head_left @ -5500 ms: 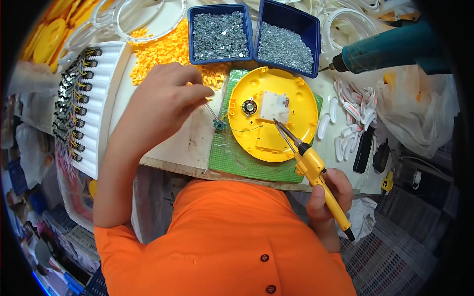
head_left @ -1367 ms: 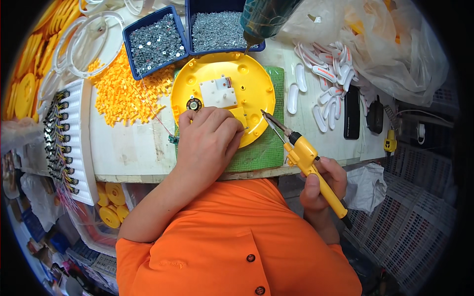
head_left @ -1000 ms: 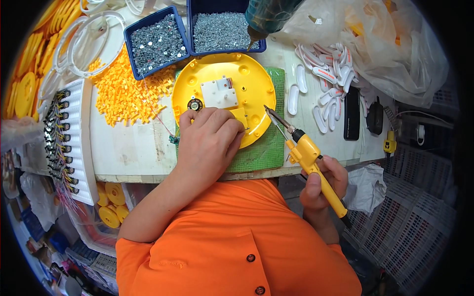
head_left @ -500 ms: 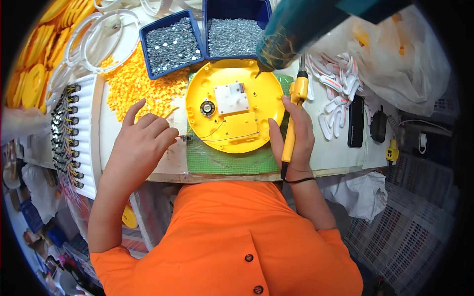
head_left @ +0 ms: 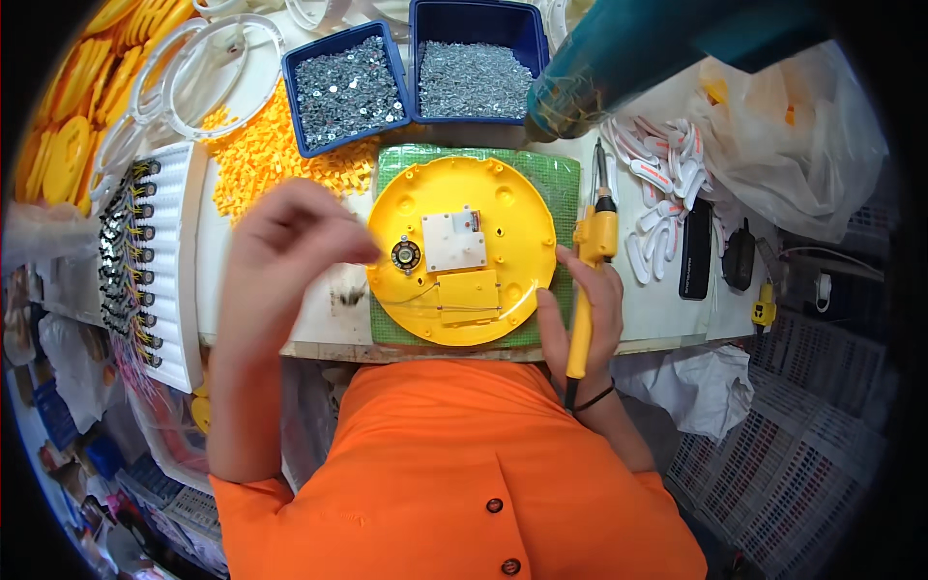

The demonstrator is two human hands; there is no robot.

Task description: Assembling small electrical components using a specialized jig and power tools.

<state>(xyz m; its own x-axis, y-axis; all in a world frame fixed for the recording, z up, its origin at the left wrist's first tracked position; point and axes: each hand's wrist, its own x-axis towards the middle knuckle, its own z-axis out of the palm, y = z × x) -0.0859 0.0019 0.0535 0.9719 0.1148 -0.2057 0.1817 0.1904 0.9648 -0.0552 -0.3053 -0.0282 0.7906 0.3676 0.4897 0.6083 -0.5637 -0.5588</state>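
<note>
A round yellow plastic housing [head_left: 527,208] lies on a green mat [head_left: 570,184]. Fixed inside it are a white box-shaped module [head_left: 454,242], a small round black speaker [head_left: 405,255] and a flat yellow cover [head_left: 468,296] with thin wires across it. My left hand [head_left: 300,237], smeared by motion, has its fingertips at the housing's left rim. A small dark blurred part [head_left: 348,295] is just below. My right hand [head_left: 590,300] holds a yellow soldering gun [head_left: 596,237], its thin tip pointing away from me. Its fingers and thumb are at the housing's right edge.
A teal power screwdriver [head_left: 619,68] hangs over the far right. Behind the housing stand blue bins of screws [head_left: 474,82] and washers [head_left: 348,92], beside loose yellow pieces [head_left: 271,159]. White curved parts [head_left: 667,164] and a black phone-like slab [head_left: 695,249] lie right; a speaker tray [head_left: 184,261] left.
The housing has slid toward me, away from the screwdriver bit, with my right hand and soldering gun. My left hand has risen and swung right to the housing's rim.
</note>
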